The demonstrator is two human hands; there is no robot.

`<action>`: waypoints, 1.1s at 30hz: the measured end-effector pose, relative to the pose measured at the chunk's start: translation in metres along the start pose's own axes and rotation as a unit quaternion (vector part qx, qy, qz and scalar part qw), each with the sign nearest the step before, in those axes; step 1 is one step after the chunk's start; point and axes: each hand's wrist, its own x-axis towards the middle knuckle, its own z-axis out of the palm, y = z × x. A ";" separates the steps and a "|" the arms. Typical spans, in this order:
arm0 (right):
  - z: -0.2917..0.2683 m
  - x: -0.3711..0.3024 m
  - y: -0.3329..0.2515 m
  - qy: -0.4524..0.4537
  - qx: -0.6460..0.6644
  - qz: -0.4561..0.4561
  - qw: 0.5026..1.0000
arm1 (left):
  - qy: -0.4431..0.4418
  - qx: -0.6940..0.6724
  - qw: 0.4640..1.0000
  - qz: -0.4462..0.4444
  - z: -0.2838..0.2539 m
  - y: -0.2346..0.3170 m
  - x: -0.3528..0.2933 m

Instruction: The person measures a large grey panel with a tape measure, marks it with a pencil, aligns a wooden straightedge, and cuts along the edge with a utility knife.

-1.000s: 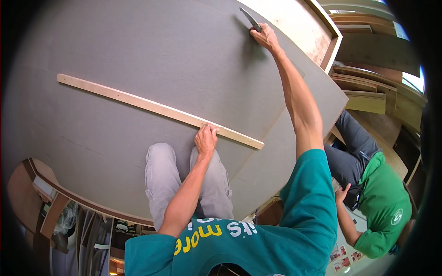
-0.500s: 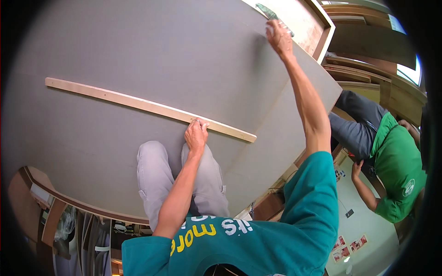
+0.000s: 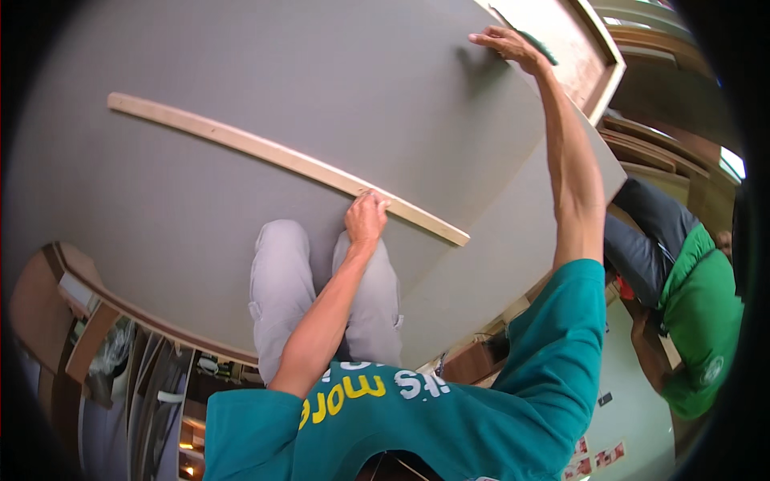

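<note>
A long, pale wooden strip [image 3: 265, 152] lies slantwise across a large grey panel [image 3: 337, 72]. My left hand [image 3: 366, 218] is closed at the strip, right of its middle, with the fingertips over its near edge. Whether anything small sits in those fingers cannot be made out. At the far right my right hand [image 3: 513, 50] reaches out over the panel's edge, its fingers stretched to the left and nothing visible in them. Close behind that hand is a narrow, tapered dark green object [image 3: 539, 48], resting on a pale framed surface [image 3: 584, 60]; the hand partly covers it.
My knees [image 3: 282, 240] rest on the panel's near side. To the right sits another person in a green shirt [image 3: 702, 309]. Wooden boards [image 3: 642, 144] are stacked behind that person. At the lower left, shelves [image 3: 92, 341] hold panels and plastic.
My right hand has turned, its fingers now pointing left beside the green object. My left hand stays at the strip. The whole view has shifted slightly.
</note>
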 end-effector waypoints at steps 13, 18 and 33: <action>-0.002 -0.085 -0.055 0.043 0.084 -0.141 0.986 | -0.004 -0.029 0.999 -0.017 -0.005 0.001 0.002; -0.006 -0.139 -0.095 0.005 0.036 -0.157 0.987 | -0.012 -0.027 0.999 -0.025 -0.002 -0.001 0.004; -0.001 -0.193 -0.137 0.016 -0.043 -0.109 0.993 | -0.005 -0.018 0.999 -0.029 0.002 -0.007 0.003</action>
